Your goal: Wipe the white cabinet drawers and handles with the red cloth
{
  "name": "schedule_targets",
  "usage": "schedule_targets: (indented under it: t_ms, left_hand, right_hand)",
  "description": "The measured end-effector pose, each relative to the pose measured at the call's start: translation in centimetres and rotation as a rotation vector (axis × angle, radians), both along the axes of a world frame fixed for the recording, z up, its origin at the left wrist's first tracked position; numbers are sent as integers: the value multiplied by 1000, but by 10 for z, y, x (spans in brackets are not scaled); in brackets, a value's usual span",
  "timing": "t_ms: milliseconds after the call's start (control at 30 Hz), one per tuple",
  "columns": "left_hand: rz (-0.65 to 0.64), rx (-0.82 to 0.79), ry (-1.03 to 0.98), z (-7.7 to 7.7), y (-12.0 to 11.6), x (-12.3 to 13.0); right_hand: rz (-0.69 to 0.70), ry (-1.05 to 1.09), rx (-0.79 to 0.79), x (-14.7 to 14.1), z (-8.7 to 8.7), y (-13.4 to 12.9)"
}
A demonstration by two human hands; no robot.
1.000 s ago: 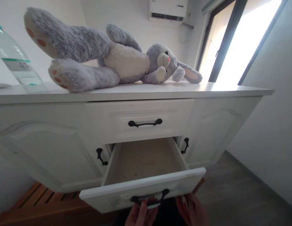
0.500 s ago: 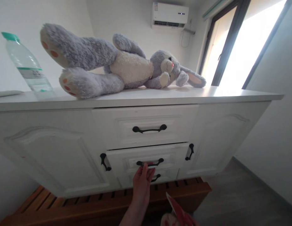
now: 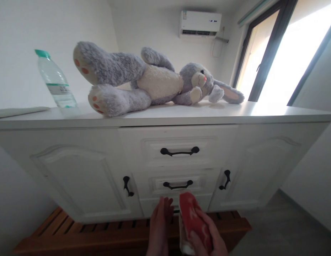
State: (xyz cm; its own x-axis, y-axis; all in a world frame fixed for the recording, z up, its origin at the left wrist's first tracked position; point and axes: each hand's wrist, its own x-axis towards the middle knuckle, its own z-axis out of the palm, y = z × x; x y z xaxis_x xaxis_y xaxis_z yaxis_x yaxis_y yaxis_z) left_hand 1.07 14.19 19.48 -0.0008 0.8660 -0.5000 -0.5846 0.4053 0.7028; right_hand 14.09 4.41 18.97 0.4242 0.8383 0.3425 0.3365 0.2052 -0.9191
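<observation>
My right hand (image 3: 208, 233) is wrapped round a folded red and white cloth (image 3: 193, 220) at the bottom centre. Just left of it, my left hand (image 3: 161, 217) is raised in front of the lowest drawer, its fingers apart and nothing seen in them. Behind both hands stands a white cabinet (image 3: 74, 131) with three drawers in its middle. The middle drawer (image 3: 151, 185) is closed, its black handle (image 3: 178, 185) free above my hands. My left hand and the cloth partly hide the bottom drawer's handle.
On the cabinet top lie a grey plush rabbit (image 3: 160, 83) and, at the far left, a flat pale object (image 3: 21, 111). A clear bottle with a green cap (image 3: 57, 85) stands beside the rabbit's feet. A slatted wooden bench (image 3: 101, 238) is below the cabinet.
My left hand has let go of the middle drawer's handle and moved down. That drawer has gone from slightly out to closed. My right hand has come up with the cloth.
</observation>
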Motion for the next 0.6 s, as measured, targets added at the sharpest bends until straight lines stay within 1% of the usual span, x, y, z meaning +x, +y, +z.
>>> schedule_targets:
  t_ms: [33,67,100,167,200,233,267,333,367,400,467,533,600]
  left_hand:
    - [29,-59,-3,-3,-7,-9]
    - [33,-104,-46,-5,-13,-17]
    - [33,-110,-111,-5,-18,-24]
    - [51,-31,-255,2,-23,-35]
    - [95,38,-292,10,-22,-39]
    - [161,97,-296,19,-20,-41]
    - [254,119,-248,30,-16,-43]
    - [420,238,-79,48,-5,-44]
    - [468,262,-8,54,2,-44]
    - [487,277,46,58,8,-43]
    - [471,267,94,58,18,-38]
    - [425,267,99,51,25,-29]
    - [389,305,113,42,27,-16]
  right_hand:
    - [69,-140,103,-6,17,13]
    - [162,-289,244,-13,35,26]
    - [261,-437,396,-20,53,41]
    - [356,-693,554,-36,84,74]
    - [409,-837,638,-44,94,90]
    - [459,-997,698,-51,101,107]
    - [480,-1131,748,-57,104,124]
    - [487,-1314,796,-63,99,152]
    - [493,-1374,793,-63,94,163]
    - [509,-1422,777,-62,87,171]
    - [549,-1487,725,-55,76,180]
    - [573,-1516,680,-44,68,180]
    - [554,-1510,649,-31,65,177]
